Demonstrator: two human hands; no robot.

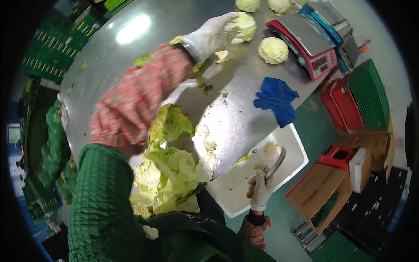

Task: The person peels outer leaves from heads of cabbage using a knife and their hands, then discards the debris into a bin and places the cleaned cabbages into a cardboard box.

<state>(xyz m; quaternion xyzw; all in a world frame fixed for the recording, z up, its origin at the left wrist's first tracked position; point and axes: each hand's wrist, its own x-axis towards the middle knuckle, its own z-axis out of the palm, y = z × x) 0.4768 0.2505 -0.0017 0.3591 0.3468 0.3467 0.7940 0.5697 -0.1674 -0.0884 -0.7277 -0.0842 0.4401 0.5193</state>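
Note:
My left hand (216, 32), in a white glove, reaches across the steel table (242, 124) and grips a trimmed cabbage head (245, 26) near the far side. A second cabbage (273, 50) lies just right of it, beside the scale. In my right hand (261, 188), also gloved, is a curved knife (276, 163), held over a white foam box (302, 144) at the table's edge. Loose cabbage leaves (167, 177) are heaped against my front, with a yellowed leaf (172, 122) on top. Leaf scraps (224, 56) lie below the gripped head.
A red digital scale (307, 39) stands at the table's right edge, more cabbages (247, 4) beyond. A blue glove (277, 100) lies nearby. Right on the floor are a cardboard box (320, 193), a red stool (335, 157) and a green crate (370, 95). Green crates (54, 49) stand left.

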